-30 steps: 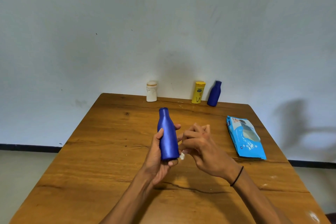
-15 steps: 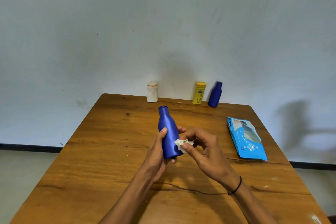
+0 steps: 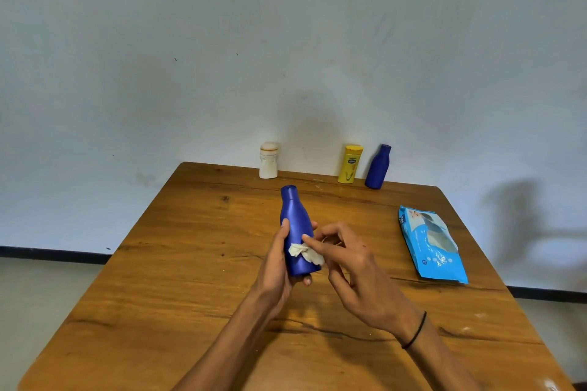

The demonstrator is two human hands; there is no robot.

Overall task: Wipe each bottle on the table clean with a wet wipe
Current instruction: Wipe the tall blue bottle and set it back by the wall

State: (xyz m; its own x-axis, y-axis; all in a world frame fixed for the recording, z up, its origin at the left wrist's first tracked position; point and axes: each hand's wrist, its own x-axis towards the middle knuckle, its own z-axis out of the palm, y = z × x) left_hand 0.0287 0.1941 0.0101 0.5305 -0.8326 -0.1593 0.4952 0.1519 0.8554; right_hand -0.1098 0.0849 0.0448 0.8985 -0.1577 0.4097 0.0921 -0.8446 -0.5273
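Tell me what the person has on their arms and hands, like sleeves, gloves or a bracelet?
Both forearms are bare, with no sleeves in view and no gloves. The right hand has a thin black band around its wrist, like a cord or hair tie. The left hand and its wrist wear nothing. No rings or watch show on either hand.

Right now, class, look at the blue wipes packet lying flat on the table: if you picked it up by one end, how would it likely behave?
The wipes packet looks like soft, wrinkled film, so it would probably sag, not stay stiff. Its glossy surface may be a little slippery. Lying flat on the table, it seems unlikely to roll or tip.
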